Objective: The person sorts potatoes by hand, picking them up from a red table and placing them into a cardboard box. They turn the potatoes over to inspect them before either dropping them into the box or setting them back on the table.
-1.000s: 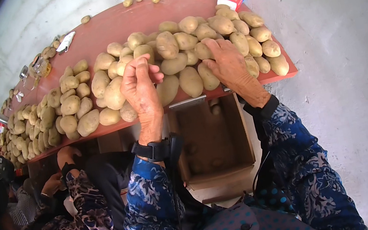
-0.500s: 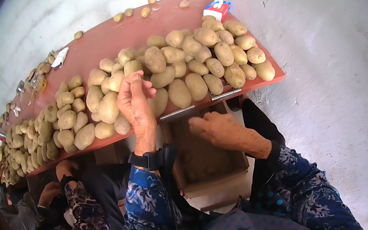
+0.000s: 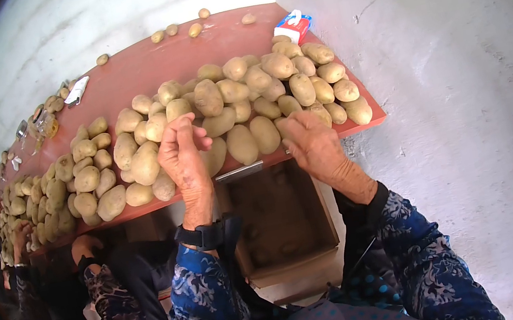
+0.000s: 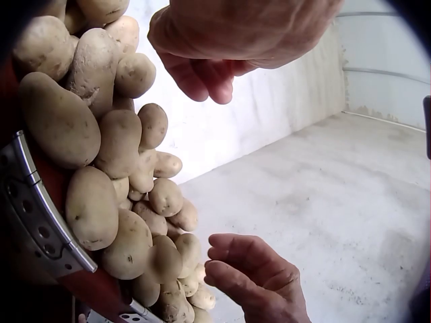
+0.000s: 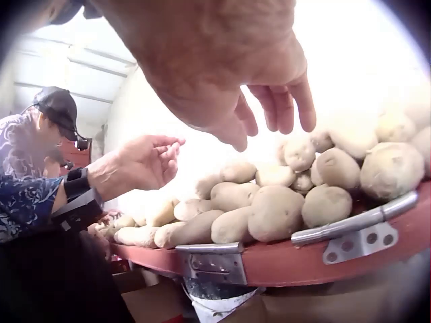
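Potatoes (image 3: 242, 145) lie heaped along the near edge of the red table (image 3: 140, 71). In the head view the left hand (image 3: 187, 165) hovers in front of the heap, fingers loosely bent; the right wrist view shows this hand (image 5: 145, 161) with nothing in it. The right hand (image 3: 322, 152) reaches over the table edge by the potatoes at the right. Its fingers hang relaxed above the row of potatoes (image 5: 276, 213) in the right wrist view, holding nothing. Below the edge, between the forearms, is a cardboard box (image 3: 291, 266) with dim round shapes inside.
A red and blue tissue pack (image 3: 294, 27) stands at the back right corner. Small potatoes (image 3: 195, 30) lie along the table's far edge, with a glass jar (image 3: 48, 125) farther left. Another person's patterned sleeve (image 3: 113, 296) is at the left, and a plain wall (image 3: 430, 63) at the right.
The right hand left the potatoes, dropped over the box with fingers bent, and has risen back to the table edge. The left hand kept its pose. The head view has shifted slightly.
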`<control>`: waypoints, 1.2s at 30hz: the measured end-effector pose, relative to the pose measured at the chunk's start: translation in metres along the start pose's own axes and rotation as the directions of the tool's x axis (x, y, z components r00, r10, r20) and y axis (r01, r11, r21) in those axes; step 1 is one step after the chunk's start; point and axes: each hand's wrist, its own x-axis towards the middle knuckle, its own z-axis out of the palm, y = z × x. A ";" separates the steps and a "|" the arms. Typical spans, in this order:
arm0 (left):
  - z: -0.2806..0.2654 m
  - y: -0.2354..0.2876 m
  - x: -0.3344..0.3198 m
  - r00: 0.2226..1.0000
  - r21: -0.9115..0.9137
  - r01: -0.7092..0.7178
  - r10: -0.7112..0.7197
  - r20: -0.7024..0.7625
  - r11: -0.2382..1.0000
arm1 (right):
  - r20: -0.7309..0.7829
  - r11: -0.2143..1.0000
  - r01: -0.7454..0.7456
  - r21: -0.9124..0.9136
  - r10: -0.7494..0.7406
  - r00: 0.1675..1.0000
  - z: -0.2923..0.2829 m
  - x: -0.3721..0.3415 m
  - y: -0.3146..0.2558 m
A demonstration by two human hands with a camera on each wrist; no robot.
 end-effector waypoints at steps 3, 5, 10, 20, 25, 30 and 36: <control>-0.001 0.001 0.000 1.000 0.007 0.003 -0.003 0.005 1.000 | -0.078 0.993 -0.107 -0.043 0.103 0.992 -0.008 0.004 0.017; 0.001 0.002 -0.002 1.000 0.016 0.007 -0.007 0.006 1.000 | -0.106 0.984 -0.154 -0.093 0.144 0.984 -0.009 0.005 0.029; 0.002 0.000 -0.004 1.000 0.006 0.014 -0.014 0.022 1.000 | -0.182 0.957 -0.194 -0.215 0.156 0.971 0.003 0.015 0.063; 0.007 0.001 -0.005 0.999 0.040 0.036 -0.037 0.026 0.999 | -0.059 0.917 -0.306 -0.254 0.302 0.952 0.021 0.033 0.082; 0.009 0.002 -0.007 0.998 0.037 0.049 -0.050 0.034 0.998 | -0.214 0.976 -0.204 -0.078 0.184 0.959 0.004 0.027 0.066; 0.010 -0.001 -0.008 0.999 0.046 0.033 -0.034 0.036 0.998 | -0.065 0.996 -0.059 0.061 0.063 0.996 -0.017 -0.006 0.009; 0.008 -0.006 -0.007 0.998 0.051 0.031 -0.033 0.047 0.998 | 0.381 0.993 -0.030 0.112 -0.015 0.925 0.003 -0.049 -0.025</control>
